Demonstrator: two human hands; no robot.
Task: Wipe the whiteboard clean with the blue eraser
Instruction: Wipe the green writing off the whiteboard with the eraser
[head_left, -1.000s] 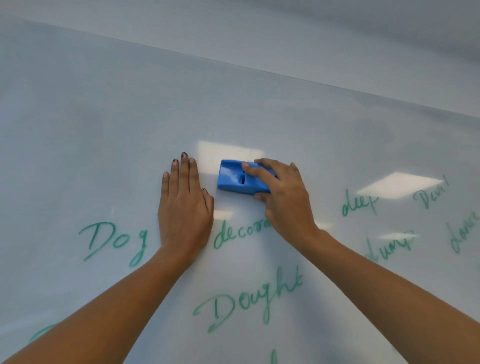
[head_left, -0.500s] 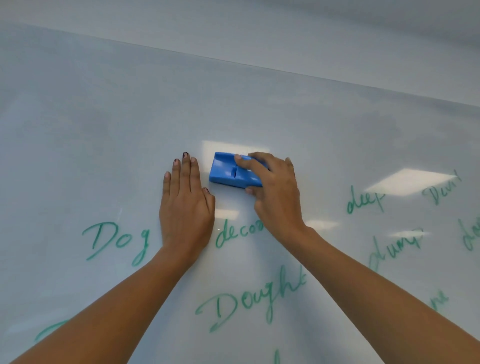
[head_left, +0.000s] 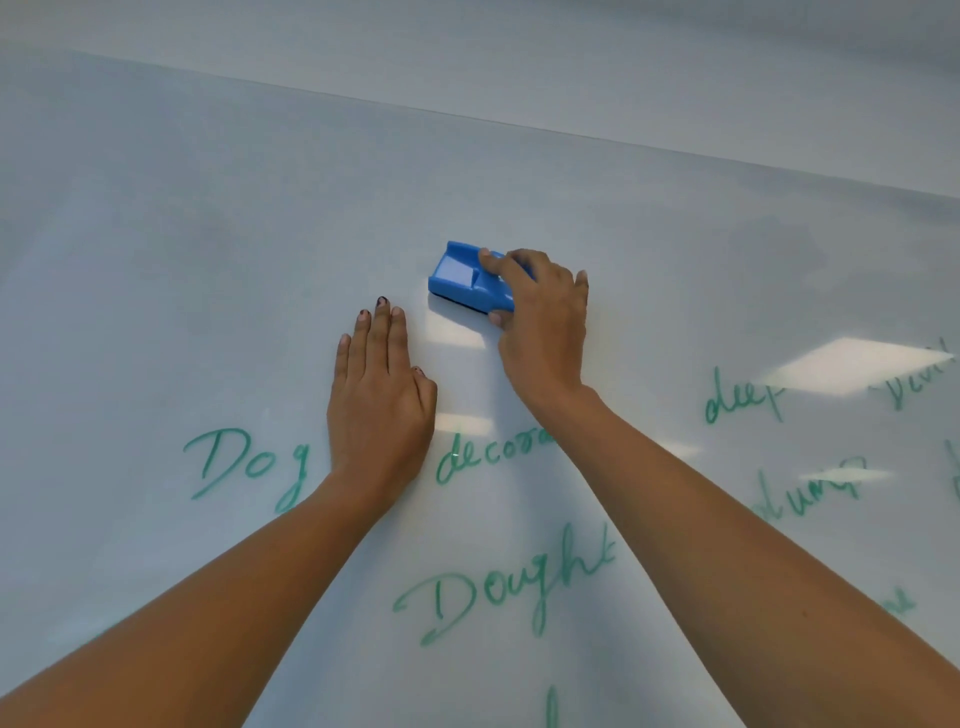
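Note:
The whiteboard (head_left: 208, 270) fills the view and carries green handwriting across its lower half. The blue eraser (head_left: 464, 278) is pressed flat on the board, above the word "decora" (head_left: 488, 457). My right hand (head_left: 543, 325) grips the eraser from its right side, index finger on top and thumb under its lower edge. My left hand (head_left: 382, 400) lies flat on the board, fingers together, just left of and below the eraser, and holds nothing. It sits between the words "Dog" (head_left: 244, 462) and "decora".
More green words are on the board: "Dought" (head_left: 504, 582) between my forearms, "deep" (head_left: 740, 400) and several partly hidden words at the right. The board's upper half is blank, with faint smudges. Its top edge (head_left: 519, 124) meets the wall. Ceiling-light reflections shine near my hands.
My right hand has slid the eraser upward on the board and turned it slightly, away from "decora". My left hand has stayed flat in place.

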